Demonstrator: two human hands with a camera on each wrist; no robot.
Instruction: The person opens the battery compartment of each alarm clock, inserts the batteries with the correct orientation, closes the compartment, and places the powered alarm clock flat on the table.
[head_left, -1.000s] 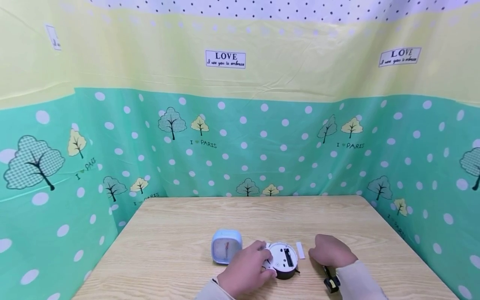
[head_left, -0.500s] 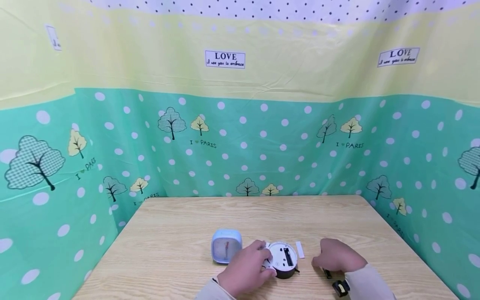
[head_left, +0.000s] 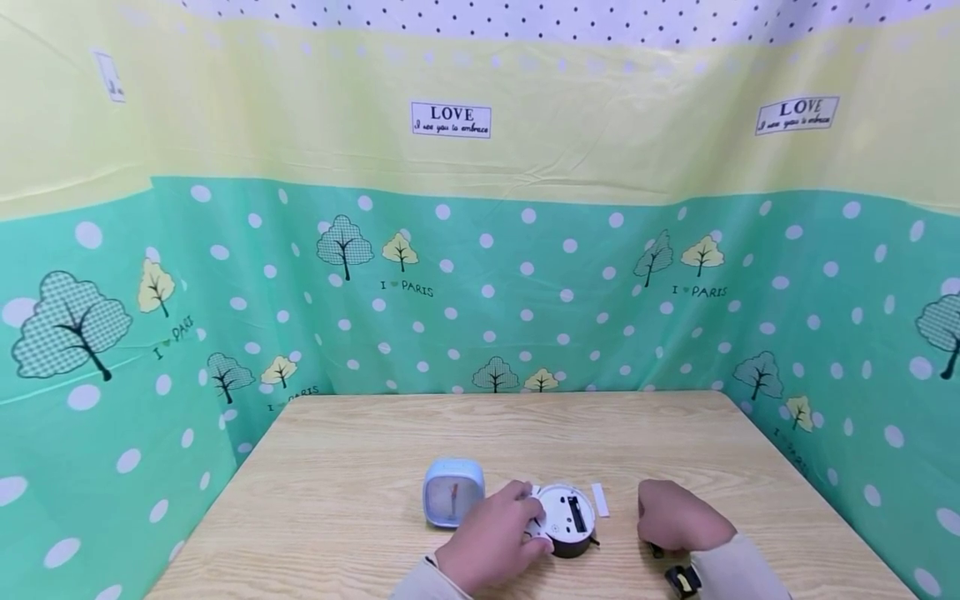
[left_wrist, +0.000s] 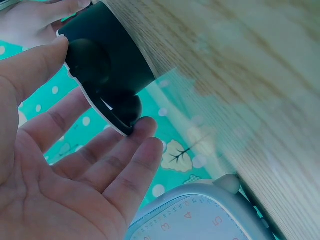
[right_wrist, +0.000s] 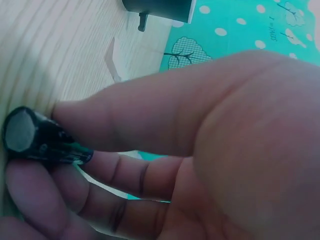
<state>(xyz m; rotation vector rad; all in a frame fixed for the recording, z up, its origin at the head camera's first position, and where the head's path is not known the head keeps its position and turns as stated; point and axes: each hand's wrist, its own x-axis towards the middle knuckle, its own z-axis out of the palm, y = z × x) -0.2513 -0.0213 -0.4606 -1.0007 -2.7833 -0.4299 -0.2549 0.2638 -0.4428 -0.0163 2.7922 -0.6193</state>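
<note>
An alarm clock (head_left: 566,500) with a white back and black body lies face down on the table. A dark battery slot shows uncovered in its back. My left hand (head_left: 491,533) grips the clock's left side, thumb on the near edge and fingers on the far one; the left wrist view shows its black casing (left_wrist: 107,55). To the right, my right hand (head_left: 675,517) is low at the table. In the right wrist view its thumb and fingers pinch a dark battery (right_wrist: 42,137), flat end outward, close to the tabletop.
A light blue desk clock (head_left: 453,493) stands upright just left of my left hand. A small white strip (head_left: 601,500), like a battery cover, lies between the black clock and my right hand. Patterned curtain (head_left: 487,292) surrounds the wooden table (head_left: 420,425).
My right hand has shifted a little right and nearer me, away from the white strip. The left hand and both clocks have stayed in place.
</note>
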